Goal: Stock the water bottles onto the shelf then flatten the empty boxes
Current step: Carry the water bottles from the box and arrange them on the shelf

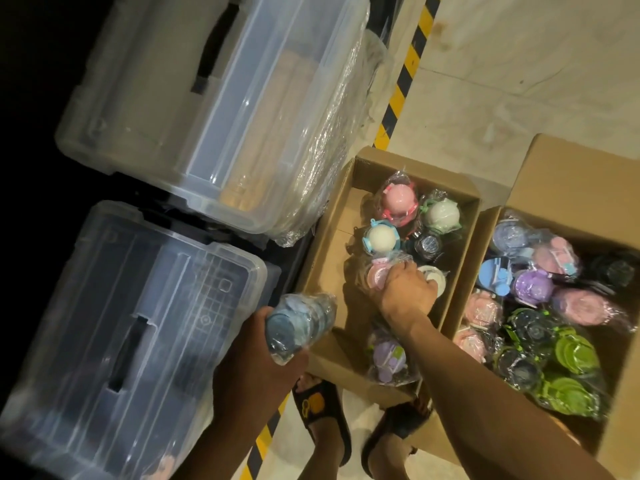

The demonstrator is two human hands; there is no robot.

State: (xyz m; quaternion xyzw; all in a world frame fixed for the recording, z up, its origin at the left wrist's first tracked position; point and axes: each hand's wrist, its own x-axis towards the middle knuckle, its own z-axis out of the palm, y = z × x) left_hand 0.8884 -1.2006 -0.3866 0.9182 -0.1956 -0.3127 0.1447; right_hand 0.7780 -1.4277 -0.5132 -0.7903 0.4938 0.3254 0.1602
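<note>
Blue and film-wrapped, a water bottle sits in the curled fingers of the left hand beside the open cardboard box, where the right hand grips a pink-lidded bottle, fingertips hidden.

Cardboard boxes: matt brown, raw paper finish. Each water bottle: coloured plastic, bagged in glossy crinkled clear film. Storage bins: smooth translucent plastic, slight sheen. Stretch wrap on upper bin: glossy, wrinkled. Floor: matt, stained, scuffed.
</note>
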